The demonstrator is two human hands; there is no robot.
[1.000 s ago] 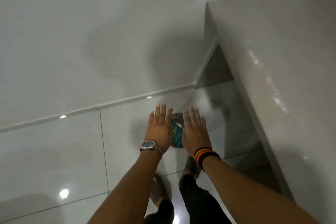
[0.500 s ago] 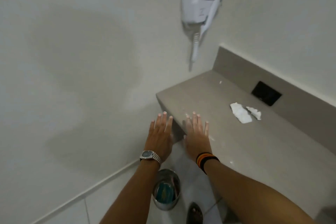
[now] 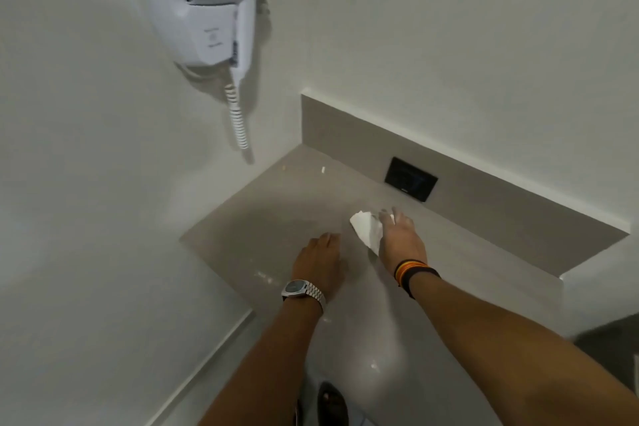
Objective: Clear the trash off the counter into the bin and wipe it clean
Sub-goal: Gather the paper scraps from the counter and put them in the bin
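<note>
A crumpled white tissue [image 3: 363, 228] lies on the grey counter [image 3: 276, 218], near the back panel. My right hand [image 3: 403, 240], with striped bands on its wrist, rests over the tissue's right part, fingers stretched forward and blurred. The tissue still lies on the surface, and I cannot tell whether the fingers pinch it. My left hand [image 3: 321, 263], with a metal watch on its wrist, lies on the counter left of the tissue and holds nothing. Small white scraps [image 3: 324, 169] dot the counter. The bin is out of view.
A white wall-mounted hair dryer [image 3: 204, 3] with a coiled cord hangs above the counter's left end. A black socket plate [image 3: 411, 180] sits in the back panel just behind my right hand. White walls close the left and back. My foot [image 3: 332, 405] shows below.
The view rose from the floor and bin up to the counter. Both hands moved forward onto the counter, and my right hand reached the tissue.
</note>
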